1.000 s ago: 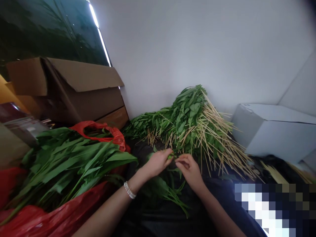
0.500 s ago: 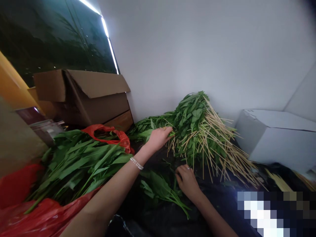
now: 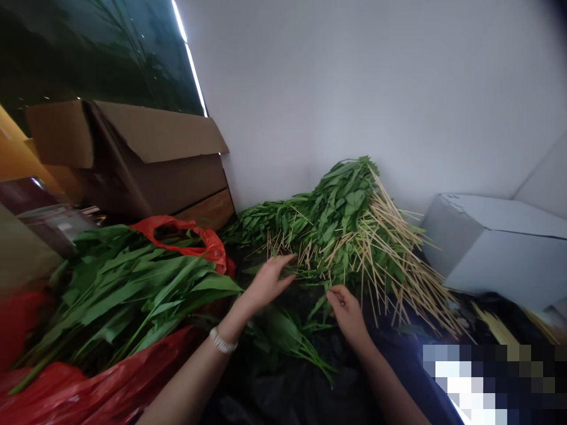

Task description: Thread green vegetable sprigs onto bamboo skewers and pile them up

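My left hand (image 3: 268, 282) is open over the dark surface, thumb and fingers apart, with a white bracelet on its wrist. Just right of it, my right hand (image 3: 348, 313) is pinched on a small leafy green stem (image 3: 319, 306); the fingers partly hide where it is gripped. A few loose leafy stems (image 3: 287, 333) lie on the black sheet (image 3: 283, 389) below both hands. Beyond them rises a heap of leafy greens (image 3: 341, 198), with many thin wooden sticks (image 3: 398, 260) poking out toward the right.
On the left, a red plastic bag (image 3: 110, 383) lies open with long leafy greens (image 3: 133, 295) in it. Behind it stands an open cardboard box (image 3: 177, 183). A white box (image 3: 500, 248) sits at the right, and a pale wall (image 3: 354, 77) closes off the back.
My left hand has drawn back from the heap toward me and opened, leaving the greens it held. My right hand has shifted slightly right and now pinches a small leafy stem.
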Action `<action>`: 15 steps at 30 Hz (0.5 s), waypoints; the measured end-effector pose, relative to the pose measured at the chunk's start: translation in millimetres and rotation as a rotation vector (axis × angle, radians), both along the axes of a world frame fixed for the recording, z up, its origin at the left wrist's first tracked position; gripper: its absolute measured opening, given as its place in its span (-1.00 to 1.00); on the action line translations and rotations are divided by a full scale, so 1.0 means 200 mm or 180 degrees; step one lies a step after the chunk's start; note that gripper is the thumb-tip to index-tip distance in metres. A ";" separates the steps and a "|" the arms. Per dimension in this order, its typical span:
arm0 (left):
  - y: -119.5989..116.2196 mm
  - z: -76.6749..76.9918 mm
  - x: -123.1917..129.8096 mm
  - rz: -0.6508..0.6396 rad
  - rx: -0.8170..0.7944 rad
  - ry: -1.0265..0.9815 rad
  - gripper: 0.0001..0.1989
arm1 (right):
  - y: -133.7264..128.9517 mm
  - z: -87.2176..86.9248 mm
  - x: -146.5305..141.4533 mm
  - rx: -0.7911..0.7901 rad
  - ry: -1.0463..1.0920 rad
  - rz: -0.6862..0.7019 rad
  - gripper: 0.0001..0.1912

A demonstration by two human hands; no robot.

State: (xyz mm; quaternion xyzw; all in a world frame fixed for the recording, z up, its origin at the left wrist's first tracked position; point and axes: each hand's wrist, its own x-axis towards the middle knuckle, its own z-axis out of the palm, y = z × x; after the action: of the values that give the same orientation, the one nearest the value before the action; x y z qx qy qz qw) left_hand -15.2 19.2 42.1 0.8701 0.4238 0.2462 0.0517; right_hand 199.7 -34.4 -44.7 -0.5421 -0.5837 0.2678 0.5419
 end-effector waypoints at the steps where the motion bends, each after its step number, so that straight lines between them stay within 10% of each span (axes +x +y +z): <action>1: -0.08 0.01 -0.02 -0.0129 -0.0154 -0.0175 -0.54 | 0.00 0.00 0.00 -0.0034 0.0005 -0.0055 -0.55; 9: -0.47 -0.09 -0.13 -0.0144 -0.0916 0.0450 -0.29 | -0.05 0.07 0.09 0.0016 -0.0767 -0.0350 -0.64; 15: -0.50 -0.12 -0.15 -0.0053 -0.0912 0.0457 -0.41 | -0.13 0.16 0.12 -0.0269 -0.1431 0.0721 -0.91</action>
State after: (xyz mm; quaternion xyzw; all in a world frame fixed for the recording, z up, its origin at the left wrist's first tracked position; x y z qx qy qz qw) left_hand -44.8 -81.2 17.6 0.8726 0.4500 0.1199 0.1470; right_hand 223.8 -60.1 -12.8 -0.5413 -0.7348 0.2237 0.3420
